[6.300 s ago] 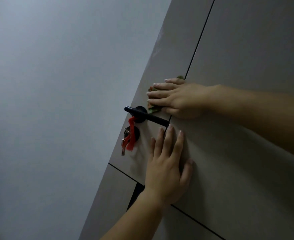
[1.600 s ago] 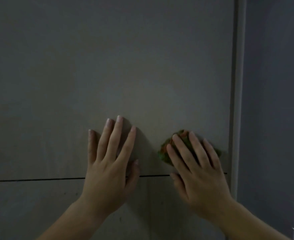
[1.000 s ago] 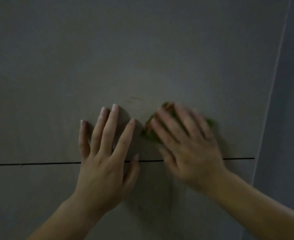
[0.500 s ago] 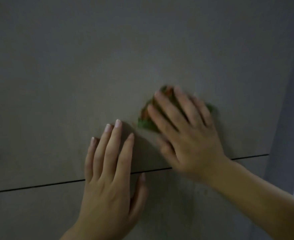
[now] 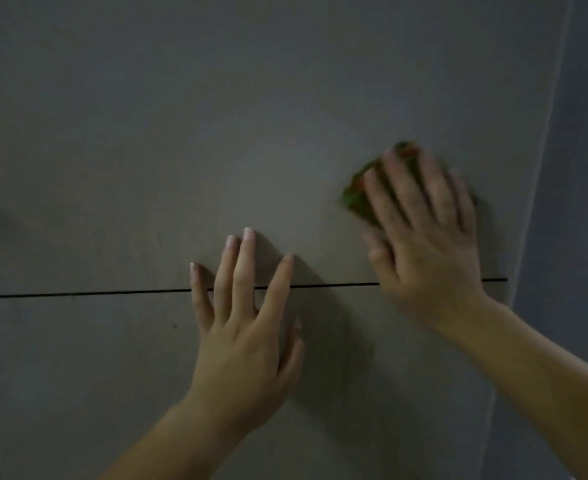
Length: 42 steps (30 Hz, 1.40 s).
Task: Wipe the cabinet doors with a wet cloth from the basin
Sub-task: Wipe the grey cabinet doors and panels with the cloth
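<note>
A grey cabinet door (image 5: 251, 116) fills the view, with a thin dark horizontal gap (image 5: 78, 294) separating it from the panel below. My right hand (image 5: 424, 237) lies flat with straight fingers on a green and orange cloth (image 5: 354, 199), pressing it against the upper door near its right edge; the hand is blurred by motion. Most of the cloth is hidden under the fingers. My left hand (image 5: 244, 327) rests flat on the door with spread fingers, straddling the gap, to the left of and below the cloth.
The door's right edge (image 5: 541, 168) runs down the frame, with a bluish-grey wall (image 5: 583, 202) beyond it. A dark shadow sits at the far left of the door.
My right hand has slid the cloth to the right, toward the door's edge. My left hand stays pressed flat across the gap.
</note>
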Available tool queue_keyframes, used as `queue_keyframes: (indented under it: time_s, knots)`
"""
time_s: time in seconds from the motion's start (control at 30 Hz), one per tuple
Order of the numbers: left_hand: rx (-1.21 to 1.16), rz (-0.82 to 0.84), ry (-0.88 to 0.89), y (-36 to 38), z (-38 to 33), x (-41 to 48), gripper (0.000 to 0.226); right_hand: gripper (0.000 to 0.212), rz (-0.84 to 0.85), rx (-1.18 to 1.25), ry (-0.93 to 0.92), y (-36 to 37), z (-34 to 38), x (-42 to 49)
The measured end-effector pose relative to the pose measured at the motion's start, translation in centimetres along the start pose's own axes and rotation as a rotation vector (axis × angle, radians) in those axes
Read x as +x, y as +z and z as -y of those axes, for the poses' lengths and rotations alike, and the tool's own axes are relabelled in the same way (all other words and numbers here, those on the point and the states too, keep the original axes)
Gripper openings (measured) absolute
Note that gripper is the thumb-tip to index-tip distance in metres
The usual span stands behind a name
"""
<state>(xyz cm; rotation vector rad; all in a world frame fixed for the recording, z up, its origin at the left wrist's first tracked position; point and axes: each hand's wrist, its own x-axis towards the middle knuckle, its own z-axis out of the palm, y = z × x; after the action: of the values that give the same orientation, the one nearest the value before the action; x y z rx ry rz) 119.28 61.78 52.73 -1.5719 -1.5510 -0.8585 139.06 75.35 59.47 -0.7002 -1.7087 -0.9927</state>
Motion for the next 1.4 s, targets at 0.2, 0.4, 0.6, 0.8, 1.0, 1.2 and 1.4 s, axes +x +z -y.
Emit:
queue_keyframes:
  time_s: [0.2, 0.4, 0.6, 0.8, 1.0, 1.2, 1.4]
  knots:
    - [0.089, 0.065, -0.020, 1.5, -3.6, 0.1, 0.070, 0.060, 0.067, 0.038, -0.140, 0.4, -0.9, -7.1]
    - [0.105, 0.129, -0.076, 0.9, -4.8, 0.1, 0.066, 0.059, -0.013, 0.064, 0.003, -0.5, -5.6, -2.9]
    - [0.146, 0.154, -0.081, 0.5, -4.9, 0.3, 0.066, 0.061, 0.032, 0.078, -0.035, -0.1, -5.0, -8.2]
    - [0.174, 0.176, -0.078, 0.7, -4.8, 0.2, 0.074, 0.059, 0.041, 0.071, -0.079, -0.2, -5.0, -6.0]
    - [0.086, 0.152, -0.078, 0.1, -4.0, 0.0, 0.073, 0.064, 0.061, 0.069, -0.077, 0.5, 0.9, -5.5]
    - [0.064, 0.079, -0.152, -1.1, 1.3, -2.7, 0.074, 0.067, 0.116, 0.058, -0.380, 1.1, 5.5, -5.0]
    - [0.016, -0.066, -0.324, -0.5, 6.3, -4.3, 0.072, 0.067, 0.070, 0.055, -0.252, 0.4, 10.2, 6.5]
